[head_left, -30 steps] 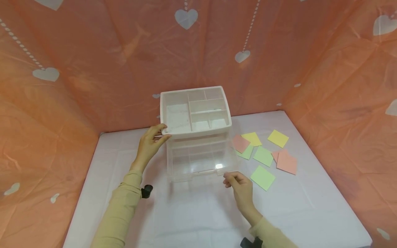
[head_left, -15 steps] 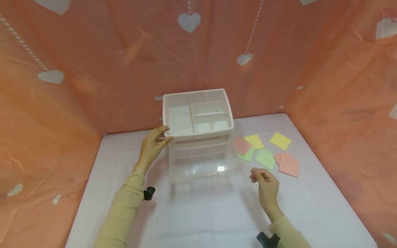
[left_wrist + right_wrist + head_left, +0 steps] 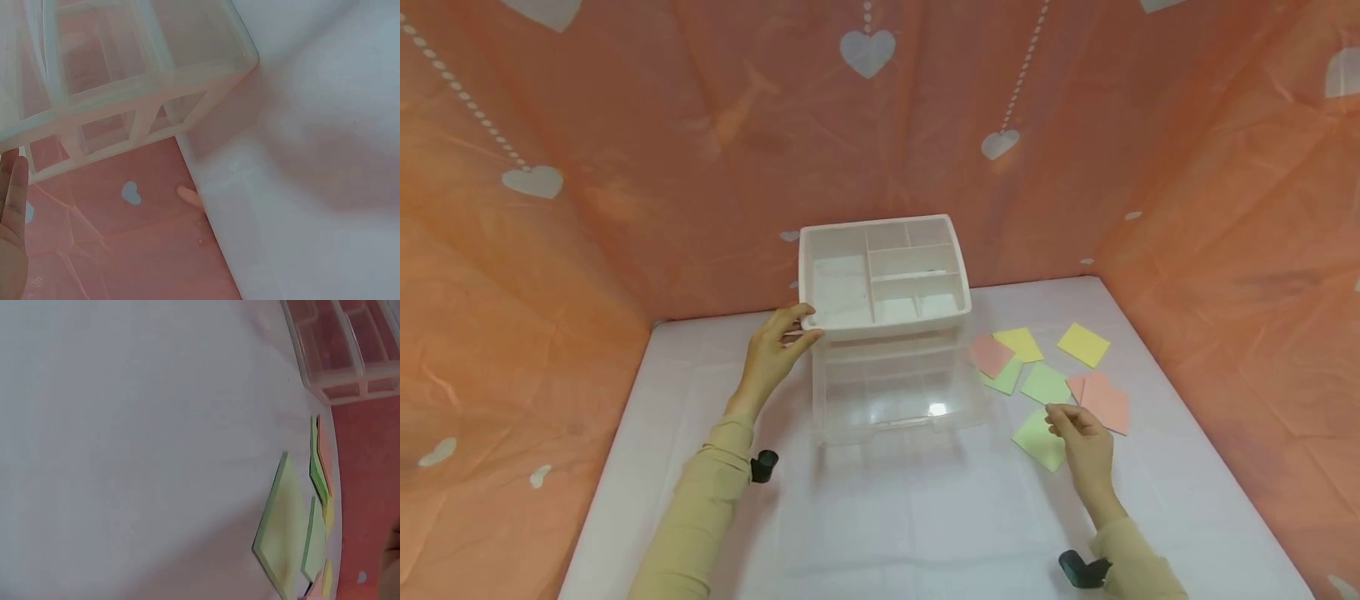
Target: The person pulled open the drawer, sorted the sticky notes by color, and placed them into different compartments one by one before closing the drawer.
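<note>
A white plastic drawer organizer (image 3: 887, 325) with a divided top tray stands at the back middle of the table. Below the tray is a clear drawer (image 3: 895, 396); how far out it sits I cannot tell. My left hand (image 3: 767, 354) holds the tray's front left corner, thumb at the front and fingers over the rim. My right hand (image 3: 1088, 450) hovers at the right with bent fingers, nothing visible in it. It partly covers a light green sticky note pad (image 3: 1037, 437). Another green pad (image 3: 1045, 383) and pink pads (image 3: 1107, 404) lie just beyond.
Farther back lie a yellow pad (image 3: 1084, 344), a second yellow pad (image 3: 1021, 343) and a pink pad (image 3: 991, 356) overlapping a green one. White cloth (image 3: 880, 525) covers the table. An orange curtain (image 3: 737, 167) with hearts encloses the back and sides.
My right hand has moved right, away from the drawer's front edge, to the sticky note pads. The left hand keeps its hold on the organizer's corner. The head view has shifted slightly.
</note>
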`<action>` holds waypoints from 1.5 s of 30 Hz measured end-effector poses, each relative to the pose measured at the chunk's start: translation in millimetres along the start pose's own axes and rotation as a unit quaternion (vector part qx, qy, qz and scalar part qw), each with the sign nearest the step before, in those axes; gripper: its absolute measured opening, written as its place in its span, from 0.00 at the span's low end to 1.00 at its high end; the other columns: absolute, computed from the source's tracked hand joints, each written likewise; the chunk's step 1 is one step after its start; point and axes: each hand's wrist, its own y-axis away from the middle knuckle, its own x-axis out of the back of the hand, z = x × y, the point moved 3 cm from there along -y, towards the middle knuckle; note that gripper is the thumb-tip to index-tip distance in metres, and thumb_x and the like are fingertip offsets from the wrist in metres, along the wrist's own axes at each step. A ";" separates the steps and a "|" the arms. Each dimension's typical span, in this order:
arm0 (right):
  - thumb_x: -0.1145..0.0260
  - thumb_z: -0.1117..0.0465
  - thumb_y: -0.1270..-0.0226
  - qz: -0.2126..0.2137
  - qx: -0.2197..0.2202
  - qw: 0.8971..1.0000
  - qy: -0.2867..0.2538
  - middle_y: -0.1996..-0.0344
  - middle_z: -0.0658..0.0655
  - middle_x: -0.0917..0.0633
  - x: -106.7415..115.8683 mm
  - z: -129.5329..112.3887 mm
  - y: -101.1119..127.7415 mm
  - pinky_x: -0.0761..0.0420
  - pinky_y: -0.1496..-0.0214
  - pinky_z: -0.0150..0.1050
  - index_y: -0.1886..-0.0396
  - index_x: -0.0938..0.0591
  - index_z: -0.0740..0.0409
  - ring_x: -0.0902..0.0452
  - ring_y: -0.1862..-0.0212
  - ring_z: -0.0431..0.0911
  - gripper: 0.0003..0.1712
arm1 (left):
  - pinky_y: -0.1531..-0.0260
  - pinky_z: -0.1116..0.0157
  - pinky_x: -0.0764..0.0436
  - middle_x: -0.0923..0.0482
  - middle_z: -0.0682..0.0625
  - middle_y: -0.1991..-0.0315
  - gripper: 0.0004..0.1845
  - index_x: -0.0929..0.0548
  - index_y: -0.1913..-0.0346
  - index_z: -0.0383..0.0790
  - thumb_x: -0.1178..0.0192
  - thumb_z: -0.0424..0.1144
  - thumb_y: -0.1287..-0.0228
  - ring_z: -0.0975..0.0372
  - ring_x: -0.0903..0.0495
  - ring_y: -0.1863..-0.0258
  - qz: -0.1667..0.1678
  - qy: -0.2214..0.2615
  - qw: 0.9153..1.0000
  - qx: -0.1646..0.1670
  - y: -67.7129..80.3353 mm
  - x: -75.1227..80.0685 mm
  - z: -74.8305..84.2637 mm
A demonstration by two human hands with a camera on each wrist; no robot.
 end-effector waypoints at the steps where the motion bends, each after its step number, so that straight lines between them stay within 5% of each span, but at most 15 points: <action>1: 0.34 0.59 0.39 -0.007 -0.002 1.000 0.012 0.79 0.37 0.17 2.5 1.5 -1.8 0.23 0.65 0.22 0.70 0.16 0.56 0.23 0.74 0.34 0.05 | 0.59 0.60 0.17 0.21 0.42 0.57 0.18 0.21 0.50 0.41 0.34 0.37 0.46 0.50 0.17 0.57 0.000 0.001 1.000 0.000 0.2 -0.2 0.0; 6: 0.34 0.55 0.38 -0.040 0.007 0.996 0.082 0.76 0.31 0.19 12.8 2.5 -9.0 0.23 0.64 0.23 0.59 0.18 0.60 0.24 0.70 0.30 0.14 | 0.59 0.61 0.17 0.21 0.42 0.56 0.18 0.21 0.50 0.41 0.34 0.38 0.46 0.50 0.17 0.57 0.003 0.002 1.000 0.001 0.9 -0.7 -0.5; 9: 0.35 0.54 0.38 -0.072 0.028 0.985 0.154 0.73 0.29 0.20 17.8 1.0 -12.3 0.25 0.63 0.22 0.51 0.21 0.63 0.26 0.68 0.26 0.21 | 0.59 0.61 0.17 0.21 0.42 0.56 0.18 0.21 0.50 0.41 0.34 0.38 0.45 0.50 0.17 0.57 0.004 0.005 1.000 -0.001 1.0 -1.2 -0.9; 14: 0.34 0.52 0.39 -0.140 0.056 0.955 0.257 0.58 0.49 0.18 21.3 3.5 -17.3 0.28 0.60 0.19 0.45 0.23 0.62 0.30 0.64 0.21 0.26 | 0.60 0.60 0.17 0.21 0.42 0.56 0.18 0.21 0.50 0.40 0.34 0.37 0.46 0.50 0.17 0.57 0.008 0.005 1.000 -0.002 1.5 -1.2 -1.8; 18: 0.34 0.51 0.40 -0.175 0.063 0.935 0.302 0.52 0.63 0.21 21.8 8.8 -21.4 0.25 0.56 0.27 0.42 0.25 0.63 0.23 0.57 0.37 0.30 | 0.60 0.61 0.17 0.21 0.42 0.55 0.18 0.21 0.50 0.40 0.33 0.37 0.46 0.50 0.17 0.57 0.012 0.003 1.000 -0.003 1.5 -0.6 -1.7; 22: 0.32 0.51 0.42 -0.200 0.052 0.921 0.330 0.50 0.68 0.23 22.0 14.4 -23.5 0.24 0.48 0.48 0.40 0.28 0.65 0.24 0.49 0.60 0.34 | 0.60 0.61 0.17 0.21 0.42 0.54 0.19 0.21 0.50 0.40 0.33 0.37 0.46 0.50 0.17 0.57 0.015 0.004 1.000 -0.005 1.1 -0.5 -1.2; 25: 0.31 0.49 0.44 -0.227 0.049 0.901 0.367 0.47 0.72 0.25 21.8 18.9 -23.4 0.30 0.44 0.60 0.39 0.30 0.69 0.29 0.45 0.66 0.39 | 0.60 0.61 0.17 0.21 0.42 0.54 0.19 0.21 0.51 0.40 0.33 0.37 0.47 0.51 0.17 0.57 0.016 0.007 1.000 -0.005 1.0 -0.9 -1.3; 30: 0.30 0.52 0.46 -0.244 0.070 0.872 0.418 0.45 0.77 0.28 22.0 25.4 -23.8 0.35 0.41 0.64 0.40 0.32 0.75 0.34 0.43 0.69 0.41 | 0.60 0.61 0.17 0.21 0.42 0.53 0.19 0.21 0.50 0.40 0.33 0.37 0.46 0.51 0.17 0.56 0.015 0.013 1.000 -0.004 0.0 -1.8 -1.4; 38: 0.28 0.56 0.50 -0.235 0.091 0.859 0.446 0.48 0.77 0.29 22.9 34.1 -21.6 0.33 0.44 0.64 0.43 0.31 0.78 0.34 0.46 0.70 0.40 | 0.60 0.60 0.17 0.21 0.42 0.53 0.19 0.21 0.50 0.40 0.33 0.37 0.46 0.50 0.17 0.56 0.013 0.012 1.000 -0.001 -0.8 -2.5 -2.0; 45: 0.29 0.52 0.50 -0.232 0.054 0.850 0.469 0.47 0.81 0.32 22.9 34.7 -21.4 0.33 0.45 0.64 0.43 0.33 0.80 0.35 0.47 0.71 0.44 | 0.61 0.61 0.17 0.21 0.41 0.53 0.18 0.21 0.51 0.40 0.33 0.36 0.46 0.50 0.17 0.56 0.016 0.009 1.000 -0.006 -0.6 -3.5 -3.1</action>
